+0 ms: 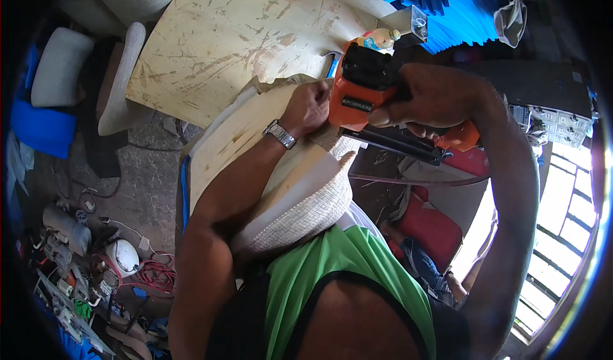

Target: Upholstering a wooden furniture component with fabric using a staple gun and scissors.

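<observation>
My right hand (440, 98) grips an orange and black staple gun (367, 91), its black magazine running toward the lower right. The tool's nose presses against the edge of a curved wooden panel (239, 133) covered with cream woven fabric (306, 210). My left hand (308, 106), with a metal wristwatch, is closed on the fabric edge right beside the tool's nose. The panel and fabric rest against my body in the green and black shirt.
A large scratched plywood sheet (236, 34) lies ahead. Grey cushions (121, 79) sit at the left, blue foam (447, 2) at the top right. An air compressor (64, 229), red hose (156, 274) and tools litter the floor at the lower left. Red seats (434, 229) stand at the right.
</observation>
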Action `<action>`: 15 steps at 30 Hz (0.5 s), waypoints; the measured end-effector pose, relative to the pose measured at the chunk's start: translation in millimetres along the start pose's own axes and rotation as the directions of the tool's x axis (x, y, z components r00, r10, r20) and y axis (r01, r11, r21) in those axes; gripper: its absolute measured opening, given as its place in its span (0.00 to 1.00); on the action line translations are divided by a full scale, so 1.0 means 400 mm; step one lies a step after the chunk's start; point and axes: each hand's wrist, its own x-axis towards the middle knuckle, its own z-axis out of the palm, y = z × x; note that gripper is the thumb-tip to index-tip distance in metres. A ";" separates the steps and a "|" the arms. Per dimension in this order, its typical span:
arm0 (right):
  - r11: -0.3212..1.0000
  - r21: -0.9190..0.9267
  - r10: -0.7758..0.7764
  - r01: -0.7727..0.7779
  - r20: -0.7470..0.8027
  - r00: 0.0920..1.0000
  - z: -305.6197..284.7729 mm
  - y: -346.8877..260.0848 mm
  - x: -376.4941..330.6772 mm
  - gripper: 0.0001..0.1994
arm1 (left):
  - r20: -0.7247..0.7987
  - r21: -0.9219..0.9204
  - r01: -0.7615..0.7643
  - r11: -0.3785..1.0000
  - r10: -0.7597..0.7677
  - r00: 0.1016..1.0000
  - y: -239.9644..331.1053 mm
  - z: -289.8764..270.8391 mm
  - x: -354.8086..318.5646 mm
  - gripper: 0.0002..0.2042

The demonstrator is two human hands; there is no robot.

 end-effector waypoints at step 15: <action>0.962 0.201 -0.092 0.186 -0.404 0.910 0.000 0.167 -0.098 0.23 | 0.053 0.451 -0.198 0.870 0.195 0.979 0.109 0.008 0.021 0.12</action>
